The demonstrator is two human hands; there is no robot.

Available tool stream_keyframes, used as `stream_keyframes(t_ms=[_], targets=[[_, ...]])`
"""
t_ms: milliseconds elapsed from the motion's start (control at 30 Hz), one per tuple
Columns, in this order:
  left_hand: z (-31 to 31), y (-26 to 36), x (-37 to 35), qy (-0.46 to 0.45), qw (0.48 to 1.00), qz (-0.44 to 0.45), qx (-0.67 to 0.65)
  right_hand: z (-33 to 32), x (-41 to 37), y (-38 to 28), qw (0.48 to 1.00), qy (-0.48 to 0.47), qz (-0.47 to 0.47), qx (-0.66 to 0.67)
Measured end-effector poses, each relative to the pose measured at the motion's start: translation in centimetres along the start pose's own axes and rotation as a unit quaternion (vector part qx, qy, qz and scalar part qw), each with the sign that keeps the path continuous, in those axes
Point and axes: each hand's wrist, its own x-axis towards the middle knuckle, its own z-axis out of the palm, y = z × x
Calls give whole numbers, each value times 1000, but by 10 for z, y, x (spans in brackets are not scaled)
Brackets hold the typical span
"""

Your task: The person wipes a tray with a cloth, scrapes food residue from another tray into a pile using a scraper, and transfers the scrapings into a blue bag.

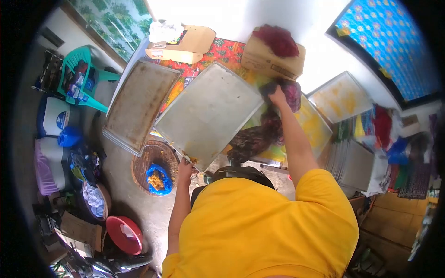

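A large grey metal tray (209, 111) lies tilted in front of me, with a small yellowish-brown clump (191, 159) at its near corner. My left hand (185, 167) grips the tray's near edge beside that clump. To the right of the tray, my right hand (278, 97) is closed on a dark, patterned cloth (269, 124) that hangs toward me and is partly blurred. Under the cloth shows a yellow-stained sheet or tray (311, 121). The fingertips of my right hand are partly hidden in the fabric.
Rusty trays (141, 104) are stacked at the left. Behind lie an open cardboard box (197, 41) and a closed carton (266, 58) topped with dark red cloth. A woven basket (141, 160) holds a blue bag (160, 187). A red basin (121, 235) and green chair (95, 76) stand left.
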Motion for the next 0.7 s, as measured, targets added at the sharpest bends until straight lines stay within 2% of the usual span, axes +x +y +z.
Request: stream_keyframes(t_ms=[200, 400, 500, 633, 700], targets=[[4, 3, 0, 10, 1000, -10, -10, 4, 16, 8, 995, 60, -66, 36], [8, 12, -9, 27, 999, -19, 4, 3, 5, -10, 991, 48, -109, -60], [8, 9, -8, 27, 1000, -1, 0, 2, 5, -15, 992, 42, -90, -77], [10, 13, -9, 28, 999, -9, 16, 26, -13, -34, 995, -25, -65, -74], [13, 15, -10, 28, 999, -20, 3, 39, -37, -56, 990, -34, -111, -80]])
